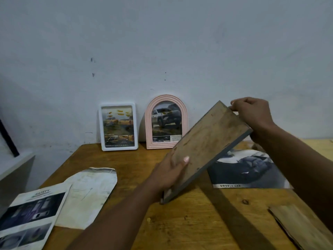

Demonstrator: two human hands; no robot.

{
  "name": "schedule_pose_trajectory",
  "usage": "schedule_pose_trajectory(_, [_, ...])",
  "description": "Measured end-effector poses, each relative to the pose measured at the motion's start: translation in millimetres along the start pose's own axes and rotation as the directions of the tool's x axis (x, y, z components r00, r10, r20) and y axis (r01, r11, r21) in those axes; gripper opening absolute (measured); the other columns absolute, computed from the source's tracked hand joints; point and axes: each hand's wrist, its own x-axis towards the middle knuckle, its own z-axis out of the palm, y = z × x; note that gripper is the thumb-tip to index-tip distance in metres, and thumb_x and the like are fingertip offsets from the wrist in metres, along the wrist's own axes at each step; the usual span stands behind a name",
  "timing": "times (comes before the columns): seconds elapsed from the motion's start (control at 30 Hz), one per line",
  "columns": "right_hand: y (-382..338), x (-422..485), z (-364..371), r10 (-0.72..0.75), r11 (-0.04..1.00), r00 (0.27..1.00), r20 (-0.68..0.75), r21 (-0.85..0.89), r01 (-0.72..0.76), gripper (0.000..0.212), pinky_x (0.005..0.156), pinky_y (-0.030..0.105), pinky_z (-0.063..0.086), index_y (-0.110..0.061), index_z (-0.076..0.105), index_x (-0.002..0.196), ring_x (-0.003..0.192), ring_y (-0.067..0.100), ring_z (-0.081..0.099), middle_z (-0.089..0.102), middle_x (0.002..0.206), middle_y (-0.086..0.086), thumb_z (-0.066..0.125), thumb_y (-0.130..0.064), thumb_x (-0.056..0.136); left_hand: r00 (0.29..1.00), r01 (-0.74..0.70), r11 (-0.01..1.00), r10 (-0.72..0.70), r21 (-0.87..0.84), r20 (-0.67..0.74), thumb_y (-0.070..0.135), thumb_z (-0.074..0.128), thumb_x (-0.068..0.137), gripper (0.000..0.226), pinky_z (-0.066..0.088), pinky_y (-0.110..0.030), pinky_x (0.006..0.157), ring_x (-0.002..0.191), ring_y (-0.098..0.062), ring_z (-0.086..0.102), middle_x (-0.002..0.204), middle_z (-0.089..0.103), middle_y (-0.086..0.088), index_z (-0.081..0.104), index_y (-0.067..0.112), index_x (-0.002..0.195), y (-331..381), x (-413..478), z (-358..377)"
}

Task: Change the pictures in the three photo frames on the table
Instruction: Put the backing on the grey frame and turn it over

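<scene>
Lying at your far left, a printed car leaflet (30, 213) is hanging partly over the edge of the wooden table (180, 228). Just right of it and tucked partly under it, a pale sheet of paper (90, 193) cut to an arch shape is resting flat.

Behind these, a white frame (118, 148) is standing upright against the wall (162, 42), showing yellow trucks. Just beside it, a pink arched frame (148, 127) is leaning on the same wall and showing a grey pickup.

In front of that, you are holding the third frame (207, 147) tilted over the table, its brown back facing you. Your left hand (173, 170) is gripping its lower left edge, with the thumb lying across the back and the fingers hidden behind. Whether the bottom corner is touching the table, you cannot tell. Your right hand (252, 114) is pinching the top right corner with curled fingers.

Under your right arm, a dark car picture (248, 170) is lying flat. Nearest you on the right, a brown board (302, 226) is lying on the table.
</scene>
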Motion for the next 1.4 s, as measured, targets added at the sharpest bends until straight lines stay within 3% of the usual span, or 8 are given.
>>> schedule_pose_trajectory(0.07, [-28.8,1.9,-15.0,-0.024,0.999,0.999,0.028,0.027,0.023,0.014,0.090,0.050,0.056,-0.014,0.073,0.092,0.091,0.024,0.069,0.073,0.097,0.005,0.059,-0.018,0.087,0.996,-0.068,0.994,0.073,-0.089,0.047,0.080,0.041,0.089,0.072,0.047,-0.034,0.091,0.123,-0.013,0.046,0.144,0.042,0.015,0.026,0.050,0.153,29.7,-5.8,18.2])
schedule_pose_trajectory(0.17, [-57.3,0.9,-18.0,-0.063,0.998,0.988,0.138,0.032,0.059,0.015,0.083,0.045,0.057,-0.011,0.068,0.102,0.082,0.027,0.067,0.071,0.104,0.010,0.057,-0.017,0.094,0.980,-0.195,0.974,0.199,-0.116,0.028,0.093,0.029,0.078,0.090,0.035,-0.051,0.115,0.147,-0.025,0.034,0.163,0.030,0.009,0.024,0.047,0.155,79.2,-2.9,24.5])
schedule_pose_trajectory(0.43, [-86.0,-28.2,48.0,-0.114,0.980,0.895,0.431,0.199,0.029,0.025,0.084,0.039,0.057,-0.017,0.060,0.121,0.096,0.024,0.070,0.069,0.112,0.006,0.049,-0.029,0.103,0.918,-0.385,0.917,0.368,-0.107,-0.148,0.080,0.038,0.089,0.078,0.038,-0.052,0.112,0.140,-0.026,0.042,0.158,0.039,0.003,0.035,0.037,0.154,166.2,-11.8,-74.8])
schedule_pose_trajectory(0.63, [-61.8,-55.3,89.1,-0.128,0.990,0.873,0.471,0.007,0.141,0.038,0.084,0.039,0.057,-0.020,0.062,0.120,0.095,0.017,0.068,0.071,0.109,0.004,0.061,-0.042,0.089,0.963,-0.228,0.961,0.199,-0.159,-0.180,0.048,0.055,0.101,0.044,0.061,-0.037,0.078,0.110,-0.028,0.063,0.127,0.058,-0.009,0.054,0.027,0.139,135.1,-31.8,-125.3])
schedule_pose_trajectory(0.83, [27.3,-83.3,93.0,0.045,0.906,0.870,0.491,-0.386,0.171,0.053,0.094,0.039,0.048,-0.020,0.046,0.140,0.118,0.029,0.058,0.060,0.134,0.010,0.059,-0.045,0.094,0.965,-0.131,0.916,0.031,-0.379,-0.259,0.011,0.051,0.104,0.046,0.062,-0.045,0.081,0.107,-0.030,0.065,0.132,0.056,0.001,0.050,0.026,0.148,77.0,-45.0,-149.5])
schedule_pose_trajectory(0.97, [93.4,-97.6,84.8,0.184,0.853,0.849,0.496,-0.509,0.113,0.058,0.091,0.053,0.053,-0.033,0.041,0.135,0.109,0.026,0.060,0.060,0.124,0.005,0.060,-0.055,0.085,0.958,-0.060,0.913,-0.061,-0.404,-0.279,0.001,0.049,0.101,0.043,0.058,-0.035,0.072,0.104,-0.027,0.067,0.136,0.059,-0.002,0.059,0.027,0.134,29.2,-53.3,-139.7])
schedule_pose_trajectory(1.23, [131.7,-134.4,83.9,0.059,0.699,0.891,0.449,-0.656,0.285,0.059,0.106,0.047,0.040,-0.018,0.031,0.148,0.136,0.028,0.040,0.045,0.148,0.009,0.047,-0.047,0.099,0.950,0.160,0.980,-0.119,0.120,-0.289,0.050,0.063,0.096,0.076,0.032,-0.045,0.118,0.150,-0.026,0.029,0.166,0.026,0.003,0.023,0.036,0.160,-73.9,-60.5,-88.6])
schedule_pose_trajectory(1.4, [135.7,-135.9,85.1,0.040,0.671,0.890,0.454,-0.672,0.312,0.055,0.106,0.046,0.041,-0.016,0.036,0.144,0.134,0.027,0.042,0.050,0.143,0.010,0.049,-0.042,0.098,0.985,0.077,0.808,0.028,0.584,-0.169,0.081,0.048,0.085,0.094,0.002,-0.049,0.124,0.157,-0.024,-0.006,0.171,0.008,0.003,0.012,0.038,0.161,-96.6,-54.5,-72.4])
